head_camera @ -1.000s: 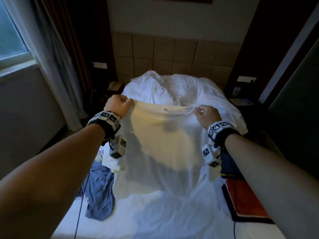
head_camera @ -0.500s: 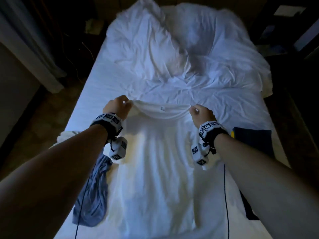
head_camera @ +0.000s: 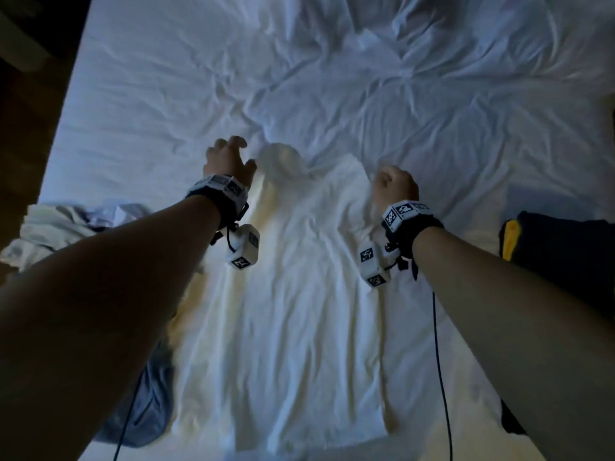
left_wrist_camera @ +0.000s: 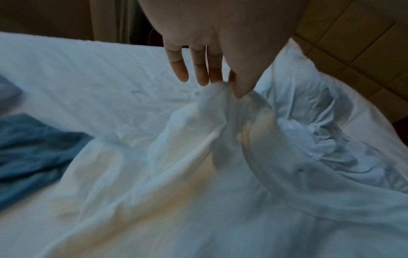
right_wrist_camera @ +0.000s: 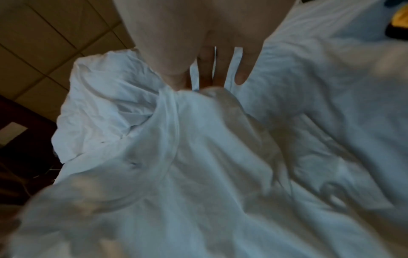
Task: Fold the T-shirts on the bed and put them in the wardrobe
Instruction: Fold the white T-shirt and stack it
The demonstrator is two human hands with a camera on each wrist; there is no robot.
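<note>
A white T-shirt (head_camera: 293, 311) lies spread lengthwise on the white bed (head_camera: 149, 111), collar toward the far end, hem near me. My left hand (head_camera: 229, 158) is at its left shoulder. In the left wrist view the thumb and forefinger of that hand (left_wrist_camera: 232, 87) pinch a raised peak of the shirt (left_wrist_camera: 198, 174), the other fingers straight. My right hand (head_camera: 394, 186) is curled at the right shoulder. In the right wrist view its thumb and fingers (right_wrist_camera: 189, 85) pinch the cloth (right_wrist_camera: 209, 174), which rises to them.
A blue garment (head_camera: 146, 410) lies at the shirt's left under my left forearm, and a pale one (head_camera: 66, 224) hangs at the bed's left edge. A dark garment with yellow trim (head_camera: 559, 254) lies to the right. The crumpled duvet (head_camera: 466, 61) fills the far end.
The shirt, held up in the air a second ago, now lies flat on the bed. Both hands came down and forward with its shoulders. The left hand's fingers have spread.
</note>
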